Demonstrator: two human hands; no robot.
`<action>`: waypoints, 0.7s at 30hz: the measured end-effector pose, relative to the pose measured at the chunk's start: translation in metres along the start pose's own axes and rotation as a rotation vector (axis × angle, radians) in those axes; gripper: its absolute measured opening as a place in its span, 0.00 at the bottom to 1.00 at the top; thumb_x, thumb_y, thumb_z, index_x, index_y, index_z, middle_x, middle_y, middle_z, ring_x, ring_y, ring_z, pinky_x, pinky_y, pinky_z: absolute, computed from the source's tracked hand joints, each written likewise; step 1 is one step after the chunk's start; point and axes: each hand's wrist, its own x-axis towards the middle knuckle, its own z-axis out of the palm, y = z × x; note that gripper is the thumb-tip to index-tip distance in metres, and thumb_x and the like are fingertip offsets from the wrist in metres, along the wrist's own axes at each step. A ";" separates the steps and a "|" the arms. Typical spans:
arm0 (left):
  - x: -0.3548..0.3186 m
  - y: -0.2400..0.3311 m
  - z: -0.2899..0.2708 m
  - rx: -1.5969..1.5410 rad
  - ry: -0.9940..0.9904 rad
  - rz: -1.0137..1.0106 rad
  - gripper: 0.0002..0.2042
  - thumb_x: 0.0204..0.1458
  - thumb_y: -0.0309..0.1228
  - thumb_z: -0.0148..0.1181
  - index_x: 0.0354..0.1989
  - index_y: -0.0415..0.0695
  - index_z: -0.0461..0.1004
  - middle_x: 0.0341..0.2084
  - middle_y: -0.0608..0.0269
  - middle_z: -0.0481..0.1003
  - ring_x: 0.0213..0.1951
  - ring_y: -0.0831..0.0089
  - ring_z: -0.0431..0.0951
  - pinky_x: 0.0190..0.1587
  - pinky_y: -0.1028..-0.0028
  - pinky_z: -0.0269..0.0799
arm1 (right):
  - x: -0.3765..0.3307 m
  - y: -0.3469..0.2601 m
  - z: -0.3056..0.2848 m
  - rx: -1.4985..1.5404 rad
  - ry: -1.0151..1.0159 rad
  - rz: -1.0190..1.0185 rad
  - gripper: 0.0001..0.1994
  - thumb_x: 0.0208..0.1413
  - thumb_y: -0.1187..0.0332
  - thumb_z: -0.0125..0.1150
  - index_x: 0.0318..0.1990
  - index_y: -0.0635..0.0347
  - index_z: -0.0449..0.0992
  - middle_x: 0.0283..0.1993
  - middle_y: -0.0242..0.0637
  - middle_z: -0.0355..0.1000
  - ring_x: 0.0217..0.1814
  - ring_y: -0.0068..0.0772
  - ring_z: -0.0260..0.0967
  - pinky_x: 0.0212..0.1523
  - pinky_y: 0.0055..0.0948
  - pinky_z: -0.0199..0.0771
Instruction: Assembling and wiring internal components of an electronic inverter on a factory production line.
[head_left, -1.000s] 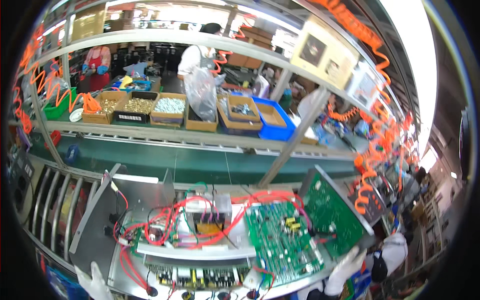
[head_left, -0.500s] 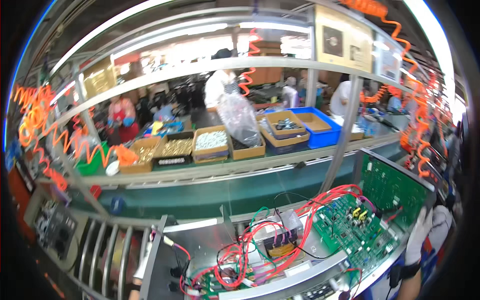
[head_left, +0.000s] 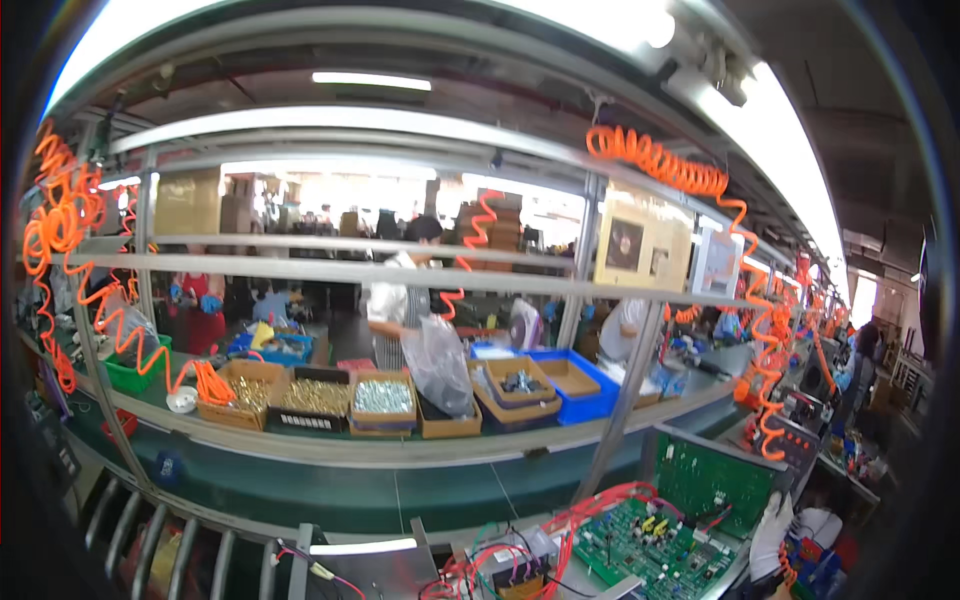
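Note:
An uncovered metal chassis lies at the bottom of the view, cut off by the lower edge. Inside it are looped red wires, a transformer-like block and a green circuit board. A second green board stands upright at its right end. My right hand, in a white glove, grips the outer edge beside that upright board; its fingertips are partly hidden. My left hand is out of sight, below or beyond the chassis's left side.
Metal rollers lie left of the chassis. Beyond runs a green conveyor. A shelf behind it holds boxes of screws, a plastic bag and a blue bin. Orange coiled hoses hang overhead. A person stands across the line.
My view has tipped upward, so the chassis and shelf sit lower in the picture. The left hand, partly seen at the chassis's left side before, has left the view. My right hand stays at the right edge.

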 end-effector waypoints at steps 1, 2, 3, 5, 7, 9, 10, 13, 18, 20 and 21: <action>-0.007 0.005 0.006 -0.007 -0.004 -0.016 0.26 0.61 0.44 0.44 0.61 0.40 0.66 0.55 0.57 0.72 0.57 0.67 0.68 0.61 0.66 0.59 | 0.000 0.008 -0.007 -0.040 0.024 0.076 0.23 0.67 0.57 0.45 0.55 0.74 0.67 0.47 0.53 0.73 0.47 0.46 0.68 0.52 0.37 0.65; -0.023 0.013 0.014 -0.006 0.017 -0.036 0.25 0.61 0.44 0.44 0.61 0.40 0.66 0.55 0.57 0.72 0.57 0.67 0.68 0.61 0.66 0.59 | 0.001 -0.037 -0.005 0.018 -0.034 0.028 0.23 0.67 0.58 0.45 0.55 0.75 0.67 0.45 0.53 0.73 0.45 0.46 0.69 0.50 0.37 0.66; -0.032 0.020 0.022 -0.017 0.014 -0.051 0.25 0.61 0.44 0.44 0.61 0.39 0.66 0.55 0.57 0.72 0.57 0.67 0.68 0.61 0.66 0.59 | 0.004 -0.025 -0.006 -0.018 -0.010 -0.036 0.22 0.67 0.58 0.45 0.53 0.74 0.68 0.43 0.53 0.74 0.43 0.45 0.69 0.47 0.37 0.66; -0.044 0.039 0.042 -0.025 0.032 -0.067 0.25 0.61 0.43 0.45 0.61 0.39 0.66 0.55 0.56 0.72 0.56 0.67 0.69 0.60 0.66 0.60 | 0.014 -0.019 0.002 0.006 -0.026 -0.057 0.22 0.68 0.57 0.45 0.50 0.74 0.69 0.40 0.51 0.73 0.40 0.43 0.68 0.44 0.36 0.67; -0.058 0.063 0.061 -0.027 0.055 -0.073 0.25 0.60 0.43 0.46 0.61 0.39 0.66 0.55 0.56 0.72 0.56 0.66 0.69 0.60 0.65 0.61 | 0.019 -0.002 0.009 0.070 -0.064 0.060 0.22 0.68 0.55 0.45 0.45 0.71 0.69 0.35 0.37 0.69 0.37 0.30 0.63 0.42 0.30 0.64; -0.075 0.090 0.081 -0.020 0.089 -0.072 0.25 0.60 0.42 0.46 0.60 0.39 0.67 0.55 0.56 0.72 0.55 0.66 0.69 0.59 0.65 0.61 | 0.020 -0.007 0.019 0.012 -0.113 0.112 0.22 0.68 0.55 0.46 0.50 0.71 0.69 0.42 0.35 0.72 0.42 0.27 0.65 0.46 0.30 0.65; -0.084 0.104 0.092 -0.017 0.104 -0.071 0.25 0.60 0.42 0.46 0.60 0.39 0.67 0.55 0.56 0.72 0.55 0.65 0.70 0.59 0.65 0.61 | 0.022 0.015 0.035 0.110 -0.045 0.058 0.22 0.69 0.56 0.45 0.52 0.72 0.68 0.45 0.37 0.72 0.44 0.27 0.66 0.49 0.30 0.65; -0.111 0.140 0.125 0.001 0.172 -0.060 0.24 0.59 0.41 0.47 0.60 0.39 0.67 0.54 0.56 0.71 0.54 0.65 0.70 0.58 0.65 0.62 | 0.019 0.043 0.073 0.109 0.057 0.060 0.23 0.68 0.56 0.46 0.53 0.74 0.67 0.48 0.44 0.72 0.48 0.34 0.66 0.54 0.34 0.64; -0.190 0.181 0.197 0.045 0.273 -0.180 0.24 0.58 0.40 0.49 0.59 0.39 0.68 0.54 0.55 0.71 0.53 0.64 0.71 0.57 0.64 0.64 | 0.033 0.014 0.138 0.350 -0.166 0.186 0.26 0.66 0.47 0.46 0.38 0.69 0.70 0.32 0.35 0.67 0.34 0.28 0.59 0.39 0.32 0.65; -0.203 0.185 0.208 0.062 0.332 -0.189 0.24 0.58 0.39 0.50 0.59 0.38 0.68 0.54 0.55 0.71 0.53 0.63 0.71 0.56 0.64 0.64 | 0.026 -0.029 0.177 0.590 -0.256 0.189 0.21 0.67 0.57 0.49 0.51 0.72 0.70 0.40 0.37 0.72 0.39 0.26 0.64 0.43 0.30 0.68; -0.210 0.184 0.213 0.053 0.352 -0.197 0.23 0.58 0.39 0.50 0.59 0.38 0.68 0.54 0.55 0.71 0.52 0.63 0.71 0.56 0.64 0.64 | 0.025 -0.032 0.196 0.660 -0.259 0.141 0.20 0.67 0.58 0.50 0.50 0.72 0.70 0.38 0.36 0.71 0.38 0.24 0.63 0.41 0.27 0.68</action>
